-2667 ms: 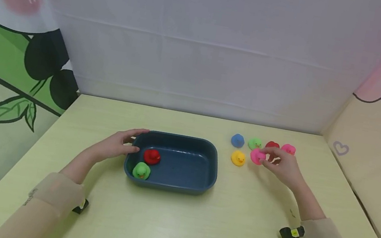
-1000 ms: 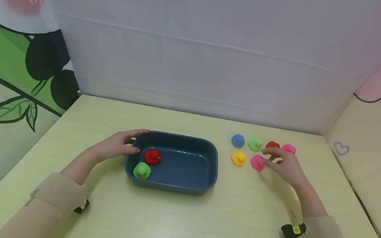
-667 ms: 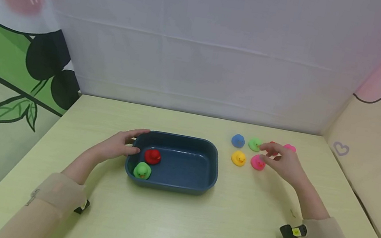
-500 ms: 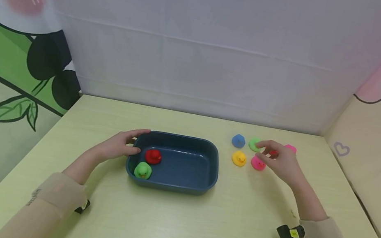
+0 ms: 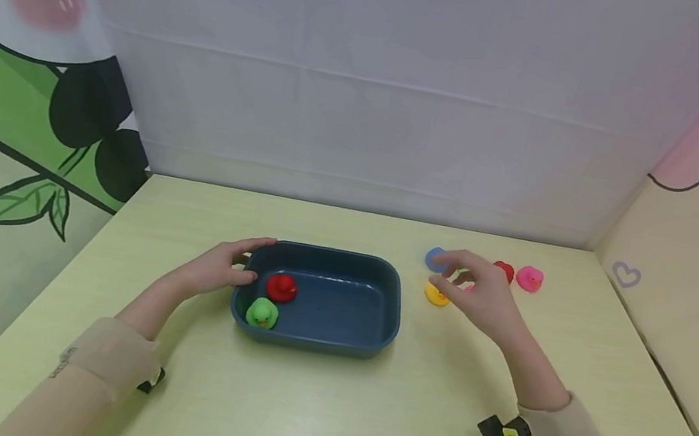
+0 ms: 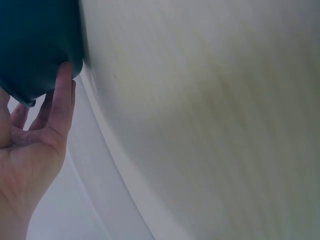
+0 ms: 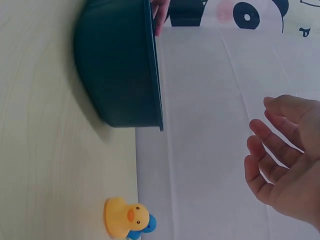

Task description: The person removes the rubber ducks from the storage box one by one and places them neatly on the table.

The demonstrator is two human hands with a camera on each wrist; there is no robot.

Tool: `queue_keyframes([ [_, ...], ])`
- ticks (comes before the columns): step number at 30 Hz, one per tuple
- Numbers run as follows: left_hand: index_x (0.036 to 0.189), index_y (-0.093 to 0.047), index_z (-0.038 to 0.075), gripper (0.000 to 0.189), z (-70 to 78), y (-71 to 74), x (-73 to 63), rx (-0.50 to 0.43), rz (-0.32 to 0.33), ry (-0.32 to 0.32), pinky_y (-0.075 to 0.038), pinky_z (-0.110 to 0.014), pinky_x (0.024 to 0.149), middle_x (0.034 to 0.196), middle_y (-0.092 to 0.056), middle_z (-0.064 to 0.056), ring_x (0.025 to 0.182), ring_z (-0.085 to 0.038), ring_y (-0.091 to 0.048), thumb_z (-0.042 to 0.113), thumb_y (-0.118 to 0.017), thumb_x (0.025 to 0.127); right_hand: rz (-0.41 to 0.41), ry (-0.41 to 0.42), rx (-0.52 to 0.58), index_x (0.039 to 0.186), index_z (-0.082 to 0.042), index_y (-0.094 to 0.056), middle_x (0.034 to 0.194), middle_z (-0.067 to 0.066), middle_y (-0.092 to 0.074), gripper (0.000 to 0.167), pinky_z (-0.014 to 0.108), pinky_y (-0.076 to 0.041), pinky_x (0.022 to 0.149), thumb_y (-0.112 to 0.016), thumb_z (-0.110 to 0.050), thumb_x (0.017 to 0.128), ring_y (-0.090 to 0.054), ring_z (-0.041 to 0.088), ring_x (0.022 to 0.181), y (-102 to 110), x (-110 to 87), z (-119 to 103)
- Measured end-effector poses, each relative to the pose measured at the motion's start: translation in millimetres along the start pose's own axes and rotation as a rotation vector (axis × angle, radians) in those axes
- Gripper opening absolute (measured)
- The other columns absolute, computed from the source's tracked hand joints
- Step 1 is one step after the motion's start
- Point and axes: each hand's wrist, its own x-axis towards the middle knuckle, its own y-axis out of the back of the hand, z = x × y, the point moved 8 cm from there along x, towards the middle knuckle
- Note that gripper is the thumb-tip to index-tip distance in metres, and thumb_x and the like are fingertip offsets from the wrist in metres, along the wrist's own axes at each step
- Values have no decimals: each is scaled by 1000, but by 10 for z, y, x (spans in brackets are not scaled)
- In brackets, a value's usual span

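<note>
Pale wood-grain tabletop (image 5: 316,426) is spread across the foreground, and on it a dark-blue rectangular tray (image 5: 344,312) is set with its long axis running left to right. At its left end, a green rubber duck (image 5: 262,312) is placed in the near corner, and a red rubber duck (image 5: 281,287) just behind. That end is gripped by the left hand (image 5: 211,270), thumb laid over the rim, fingers set against the outer wall. Right of the tray, the right hand (image 5: 482,292) is raised, fingers loosely curved and thumb spread from them; nothing is grasped by it. A yellow rubber duck (image 5: 436,293) is partly covered by its thumb, lying between hand and tray, far nearer the right hand than the left. Behind it a blue rubber duck (image 5: 434,259) is seen by the forefinger. Farther right, a second red duck (image 5: 504,270) and a pink duck (image 5: 529,278) are set side by side. Beyond, a whitish cloth backdrop (image 5: 368,99) is hung, flanked by a cartoon-printed panel (image 5: 16,112).
</note>
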Motion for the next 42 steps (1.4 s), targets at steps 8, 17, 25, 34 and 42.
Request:
queue_keyframes([
  [8,147,-33,20,63,11,-6,-9,-6,-3,-1,-48,-46,89,146,-37,-17,121,-44,-47,9,-58,90,-5,94,9,110,-20,-67,102,-7,-66,27,36,-52,75,-71,-18,83,-59,13,87,-209,24,-304],
  [17,147,-32,20,63,-2,4,-40,11,0,11,-47,-48,91,147,-36,-18,123,-46,-45,8,-57,90,-33,125,147,111,-15,-68,101,0,-68,27,35,-51,77,-71,-20,84,-59,15,86,-515,59,-564],
  [25,147,-33,20,63,-16,17,-49,8,-1,21,-48,-47,90,146,-37,-19,123,-45,-45,8,-57,90,-56,174,226,110,-13,-69,102,-3,-68,26,33,-51,76,-71,-17,84,-57,13,86,-819,90,-762],
  [34,147,-32,20,63,9,39,-63,18,-1,22,-45,-51,94,148,-36,-18,124,-46,-45,10,-57,91,-74,246,274,111,-10,-67,104,0,-69,27,37,-52,75,-70,-16,85,-59,18,88,-1164,142,-915],
  [42,147,-32,21,63,7,46,-67,11,-9,27,-44,-53,94,148,-35,-16,125,-46,-43,13,-58,91,-133,224,271,112,-12,-66,106,0,-68,28,34,-50,74,-70,-17,85,-58,20,88,-1440,175,-973],
])
